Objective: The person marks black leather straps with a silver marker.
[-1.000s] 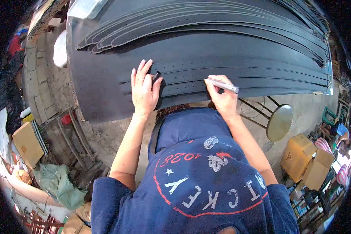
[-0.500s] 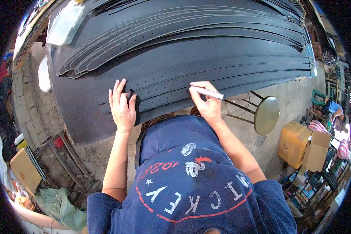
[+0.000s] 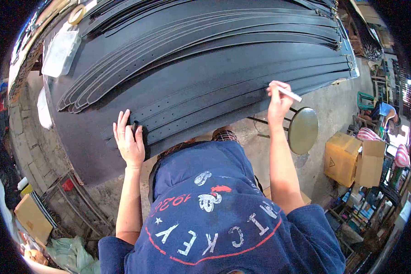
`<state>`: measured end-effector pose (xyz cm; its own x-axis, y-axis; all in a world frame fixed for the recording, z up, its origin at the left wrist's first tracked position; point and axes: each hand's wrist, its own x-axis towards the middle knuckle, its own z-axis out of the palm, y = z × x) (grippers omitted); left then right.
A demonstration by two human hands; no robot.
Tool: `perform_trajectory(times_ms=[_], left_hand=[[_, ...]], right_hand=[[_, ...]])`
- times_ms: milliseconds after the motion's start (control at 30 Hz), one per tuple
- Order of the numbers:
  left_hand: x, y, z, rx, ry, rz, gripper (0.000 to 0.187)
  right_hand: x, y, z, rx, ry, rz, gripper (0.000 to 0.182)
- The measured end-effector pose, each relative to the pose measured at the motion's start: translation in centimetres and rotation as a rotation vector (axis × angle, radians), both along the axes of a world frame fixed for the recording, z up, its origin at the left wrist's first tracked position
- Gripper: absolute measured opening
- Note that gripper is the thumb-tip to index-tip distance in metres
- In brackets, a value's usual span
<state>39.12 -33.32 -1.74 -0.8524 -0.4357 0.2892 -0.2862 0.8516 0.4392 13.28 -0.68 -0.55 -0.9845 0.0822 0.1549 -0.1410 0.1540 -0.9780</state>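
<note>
My left hand point(image 3: 130, 140) rests at the left ends of several flat black straps point(image 3: 192, 109) with small punched holes, a short black cap point(image 3: 135, 126) held between thumb and fingers. Farther right along the same straps, my right hand point(image 3: 278, 101) grips a light-coloured pen point(image 3: 289, 94), its tip end near the straps. Beyond them a bundle of black straps with stitched edges point(image 3: 137, 59) curves across the table, rounded ends at the left and metal fittings at the right.
A clear plastic container point(image 3: 61, 53) and a tape roll point(image 3: 76, 14) lie at the table's point(image 3: 91, 160) upper left. A round stool point(image 3: 303, 130) and open cardboard box point(image 3: 342, 157) stand on the floor at the right.
My right hand has moved to the right along the straps with the pen. My left hand still holds the cap. The whole view has shifted and tilted slightly.
</note>
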Motion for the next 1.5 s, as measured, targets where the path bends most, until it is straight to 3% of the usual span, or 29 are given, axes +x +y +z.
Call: perform_trajectory(times_ms=[200,700,900,1000,1133,1333,1500], left_hand=[[-0.1,0.0,-0.1,-0.024,-0.001,-0.004,0.018],[0.0,0.0,-0.1,-0.016,-0.014,-0.015,0.017],[0.3,-0.7,1.6,0.216,-0.098,-0.034,0.026],[-0.6,0.2,2.6,0.211,-0.110,0.091,0.028],[-3.8,2.7,3.0,0.178,0.015,0.161,0.025],[-13.6,9.3,2.7,0.391,0.132,-0.147,0.016],[-20.1,16.0,0.4,0.331,0.186,-0.211,0.022]], right_hand=[[-3.6,2.5,-1.0,0.134,-0.003,0.091,0.006],[-3.4,2.1,-0.6,0.293,0.052,0.107,0.009],[-3.5,2.1,-0.7,0.293,0.077,0.128,0.009],[-3.5,2.3,-0.9,0.288,0.087,0.144,0.008],[-3.7,2.5,-1.2,0.286,0.079,0.149,0.008],[-4.0,2.7,-1.4,0.236,0.069,0.192,0.009],[-3.9,2.8,-1.0,0.269,0.038,0.195,0.009]])
